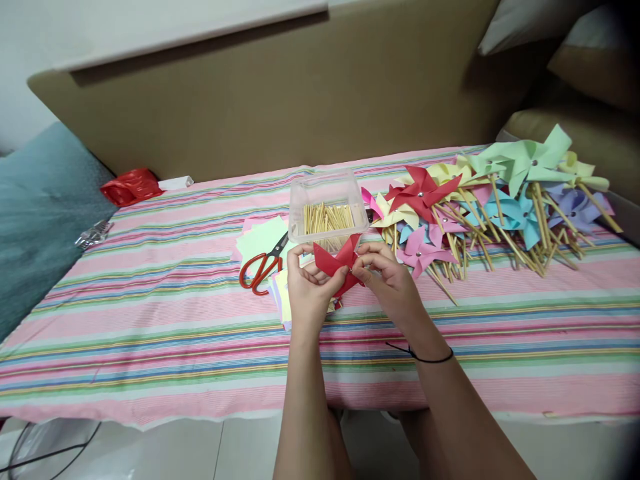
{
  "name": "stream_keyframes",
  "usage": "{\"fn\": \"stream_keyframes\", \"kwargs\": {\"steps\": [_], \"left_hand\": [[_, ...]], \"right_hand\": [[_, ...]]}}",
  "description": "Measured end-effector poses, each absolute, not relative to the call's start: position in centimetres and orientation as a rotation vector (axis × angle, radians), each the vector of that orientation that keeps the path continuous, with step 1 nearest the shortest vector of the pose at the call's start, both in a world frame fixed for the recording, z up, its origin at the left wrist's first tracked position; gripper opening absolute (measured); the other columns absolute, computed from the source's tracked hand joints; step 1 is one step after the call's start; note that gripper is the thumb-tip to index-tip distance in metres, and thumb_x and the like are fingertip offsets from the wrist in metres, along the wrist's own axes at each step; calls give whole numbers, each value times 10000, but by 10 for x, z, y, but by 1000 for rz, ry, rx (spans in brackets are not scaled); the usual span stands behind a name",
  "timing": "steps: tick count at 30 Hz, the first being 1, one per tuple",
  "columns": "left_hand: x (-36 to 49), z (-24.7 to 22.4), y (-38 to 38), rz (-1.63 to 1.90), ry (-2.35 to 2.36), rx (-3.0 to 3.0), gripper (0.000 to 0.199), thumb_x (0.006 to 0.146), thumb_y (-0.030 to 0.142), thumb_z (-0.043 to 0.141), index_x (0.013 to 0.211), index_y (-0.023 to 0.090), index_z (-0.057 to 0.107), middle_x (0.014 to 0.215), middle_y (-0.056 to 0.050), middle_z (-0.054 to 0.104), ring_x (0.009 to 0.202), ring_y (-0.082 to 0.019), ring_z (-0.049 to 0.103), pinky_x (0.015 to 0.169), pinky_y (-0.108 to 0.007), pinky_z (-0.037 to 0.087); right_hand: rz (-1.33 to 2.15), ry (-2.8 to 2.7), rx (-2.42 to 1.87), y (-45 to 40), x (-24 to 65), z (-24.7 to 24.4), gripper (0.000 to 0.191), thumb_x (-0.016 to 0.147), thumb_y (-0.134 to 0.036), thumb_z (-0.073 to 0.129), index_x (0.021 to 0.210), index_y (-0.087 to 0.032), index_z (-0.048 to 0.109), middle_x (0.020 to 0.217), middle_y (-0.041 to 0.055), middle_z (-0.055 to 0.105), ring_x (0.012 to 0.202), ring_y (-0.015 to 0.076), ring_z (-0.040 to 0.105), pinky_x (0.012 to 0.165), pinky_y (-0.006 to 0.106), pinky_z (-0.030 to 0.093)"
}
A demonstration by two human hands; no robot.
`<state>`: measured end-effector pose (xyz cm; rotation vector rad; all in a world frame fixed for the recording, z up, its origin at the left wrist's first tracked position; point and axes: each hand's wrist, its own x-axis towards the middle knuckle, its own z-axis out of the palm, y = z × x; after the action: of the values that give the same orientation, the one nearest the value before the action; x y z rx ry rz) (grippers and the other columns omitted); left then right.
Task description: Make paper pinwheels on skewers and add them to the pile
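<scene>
A red paper pinwheel (334, 261) is held up between my two hands, its blades partly folded. My left hand (311, 283) grips it from the left, thumb pressed near the centre. At its right side, the fingers of my right hand (383, 268) pinch close to the middle; whether a small pin is between them is too small to tell. Just beyond stands a clear plastic box (325, 180) with many short wooden sticks (327, 218) inside. Scissors with orange-red handles (260, 270) lie left of my left hand, on pale green paper sheets (257, 241).
Finished pinwheels (530, 160) on sticks are heaped at the right. A red plastic bag (133, 189), a small white box (176, 183) and a clear-wrapped bundle (93, 235) lie at the left. A striped cloth (175, 320) covers the seat; a teal cushion (45, 207) leans far left.
</scene>
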<state>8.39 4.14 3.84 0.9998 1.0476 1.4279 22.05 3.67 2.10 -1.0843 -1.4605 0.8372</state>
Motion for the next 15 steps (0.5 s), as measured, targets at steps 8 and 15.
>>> {"fn": "stream_keyframes", "kwargs": {"steps": [8, 15], "left_hand": [[84, 39, 41, 1422, 1065, 1023, 592, 588, 232, 805, 979, 236, 360, 707, 16, 703, 610, -158, 698, 612, -252, 562], [84, 39, 41, 1420, 1054, 1033, 587, 591, 212, 803, 974, 237, 359, 725, 1, 714, 628, -167, 705, 607, -251, 559]], "right_hand": [[862, -1458, -1077, 37, 221, 20, 163, 870, -358, 586, 771, -234, 625, 1074, 57, 519, 1103, 228, 502, 1007, 413, 340], [857, -1450, -1077, 37, 221, 21, 160, 865, -357, 592, 772, -231, 625, 1062, 57, 526, 1078, 220, 511, 996, 401, 350]]}}
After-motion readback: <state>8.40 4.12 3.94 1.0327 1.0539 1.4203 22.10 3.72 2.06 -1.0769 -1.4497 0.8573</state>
